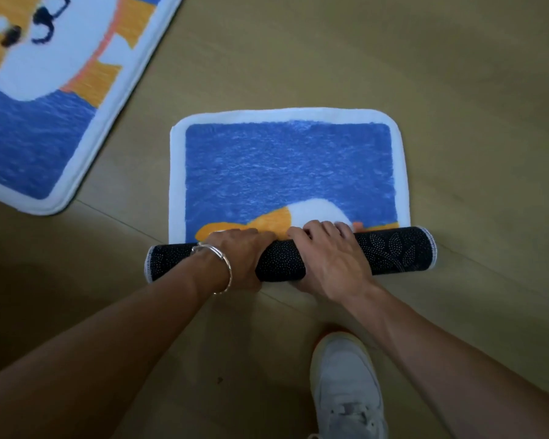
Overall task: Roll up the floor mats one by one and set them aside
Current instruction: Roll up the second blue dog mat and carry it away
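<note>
Blue mat [286,172] half-rolled — left hand [238,258], right hand [327,258] clamped round roll; fingertips hidden behind it.

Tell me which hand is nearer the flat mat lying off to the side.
Left. The left hand grips the roll toward its left half, on the side where the flat mat lies; the right hand grips nearer the roll's middle, farther from that mat.

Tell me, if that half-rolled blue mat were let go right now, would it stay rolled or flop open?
It would probably loosen: both the left hand and right hand are pressing the rolled part down. The mat looks soft and floppy, since it curls tightly. Its dotted dark backing looks grippy, so it likely wouldn't slide on the wooden floor.
</note>
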Available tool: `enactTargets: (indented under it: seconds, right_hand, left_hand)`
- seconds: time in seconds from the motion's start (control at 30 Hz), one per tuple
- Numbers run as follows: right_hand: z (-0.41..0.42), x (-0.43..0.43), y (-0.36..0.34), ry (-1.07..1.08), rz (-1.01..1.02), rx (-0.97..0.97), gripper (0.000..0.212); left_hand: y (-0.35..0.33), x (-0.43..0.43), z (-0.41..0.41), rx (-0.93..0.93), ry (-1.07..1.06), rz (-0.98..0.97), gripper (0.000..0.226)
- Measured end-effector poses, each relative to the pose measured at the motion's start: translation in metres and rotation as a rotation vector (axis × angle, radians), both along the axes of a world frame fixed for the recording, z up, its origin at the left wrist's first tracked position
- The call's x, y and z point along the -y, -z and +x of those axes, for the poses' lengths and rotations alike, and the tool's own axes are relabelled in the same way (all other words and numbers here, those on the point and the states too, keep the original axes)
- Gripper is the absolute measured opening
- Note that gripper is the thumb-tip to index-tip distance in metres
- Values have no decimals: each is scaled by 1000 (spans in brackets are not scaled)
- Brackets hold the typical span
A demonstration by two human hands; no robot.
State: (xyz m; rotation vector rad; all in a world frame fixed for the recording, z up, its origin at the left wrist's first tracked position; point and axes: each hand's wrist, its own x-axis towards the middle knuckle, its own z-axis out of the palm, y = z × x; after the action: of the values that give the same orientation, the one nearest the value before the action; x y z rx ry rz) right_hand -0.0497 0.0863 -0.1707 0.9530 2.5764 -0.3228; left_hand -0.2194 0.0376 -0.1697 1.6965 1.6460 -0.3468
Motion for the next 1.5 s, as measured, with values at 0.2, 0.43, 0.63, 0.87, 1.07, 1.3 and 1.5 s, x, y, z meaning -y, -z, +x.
enactTargets:
  seconds: [0.2,0.43,0.63,0.87,1.07,1.3,1.5]
  right_hand:
    - [-7,-2,-9,0,-183,47,53]
    - [-4,4,-8,9,-62,10,63]
    - [19,6,11,50,201,-71,86]
    - [-2,-26,-7,49,-121,44,64]
    - [12,-6,4,65,162,-27,77]
    - [6,-9,-13,23,-51,31,51]
    - [1,-16,-13,43,-79,63,66]
  left_hand:
    - [-6,9,3,-103,89,50,80]
    - [5,26,21,-190,61,256,71]
    - [2,12,11,-181,75,263,83]
    - [16,31,17,-307,24,497,107]
    - [-2,-3,12,-167,16,150,79]
    - [-1,16,15,-146,63,215,94]
    - [-1,17,18,-257,86,257,84]
